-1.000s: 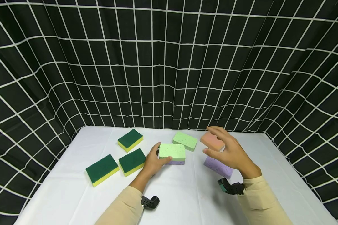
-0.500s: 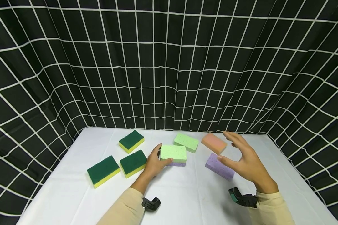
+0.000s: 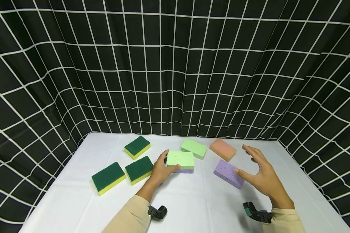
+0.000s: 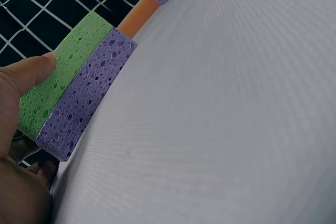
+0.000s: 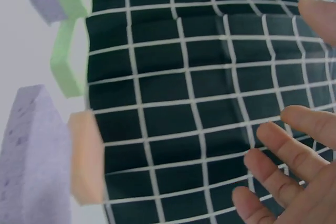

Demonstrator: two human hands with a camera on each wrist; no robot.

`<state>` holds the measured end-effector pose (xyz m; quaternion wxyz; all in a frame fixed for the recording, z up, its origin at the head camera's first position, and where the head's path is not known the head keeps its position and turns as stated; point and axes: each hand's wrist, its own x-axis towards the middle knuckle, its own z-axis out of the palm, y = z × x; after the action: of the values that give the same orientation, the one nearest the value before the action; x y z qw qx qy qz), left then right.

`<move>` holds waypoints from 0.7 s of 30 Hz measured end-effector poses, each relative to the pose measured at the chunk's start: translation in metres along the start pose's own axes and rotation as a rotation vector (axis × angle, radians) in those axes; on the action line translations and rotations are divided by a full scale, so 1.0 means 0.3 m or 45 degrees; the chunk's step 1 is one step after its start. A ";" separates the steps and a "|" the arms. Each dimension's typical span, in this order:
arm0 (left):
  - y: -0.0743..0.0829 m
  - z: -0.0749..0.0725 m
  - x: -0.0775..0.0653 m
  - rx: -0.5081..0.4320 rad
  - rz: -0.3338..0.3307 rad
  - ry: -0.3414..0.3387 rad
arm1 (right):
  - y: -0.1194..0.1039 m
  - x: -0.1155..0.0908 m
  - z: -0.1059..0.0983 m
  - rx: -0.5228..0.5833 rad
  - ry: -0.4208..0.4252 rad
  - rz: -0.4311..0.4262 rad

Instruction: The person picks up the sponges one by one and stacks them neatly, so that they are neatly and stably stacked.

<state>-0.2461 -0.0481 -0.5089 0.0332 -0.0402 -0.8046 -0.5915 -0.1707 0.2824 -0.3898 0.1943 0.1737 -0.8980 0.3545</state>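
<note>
On the white table, a light green sponge (image 3: 180,158) lies stacked on a purple sponge (image 3: 186,171). My left hand (image 3: 159,171) grips the green sponge from its left end, thumb on the near side and fingers round behind. The left wrist view shows the thumb pressed on the green sponge (image 4: 86,45), with the purple sponge (image 4: 92,95) flush beneath. My right hand (image 3: 264,178) is held up, fingers spread and holding nothing, just right of a second purple sponge (image 3: 228,173). In the right wrist view the right hand (image 5: 302,177) has its fingers apart.
Behind the stack lies another green sponge (image 3: 194,149), with an orange sponge (image 3: 222,149) to its right. Three green-and-yellow scouring sponges (image 3: 108,176) lie on the left side of the table. A black curtain (image 3: 169,71) with white grid lines surrounds the back and sides.
My right hand has moved right and toward me, away from over the orange and purple sponges, uncovering them. The left hand stays on the stack.
</note>
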 end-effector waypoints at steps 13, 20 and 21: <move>0.005 0.002 -0.003 0.008 -0.009 -0.009 | 0.147 -0.058 0.058 0.079 -0.107 0.250; 0.001 0.000 0.000 0.021 -0.011 -0.004 | 0.184 -0.070 0.082 0.073 -0.120 0.255; 0.000 0.000 0.001 0.019 -0.009 -0.006 | 0.191 -0.072 0.085 0.079 -0.125 0.260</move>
<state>-0.2464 -0.0481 -0.5087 0.0294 -0.0384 -0.8093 -0.5855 -0.1834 0.3075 -0.4499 0.1076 0.1045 -0.9080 0.3912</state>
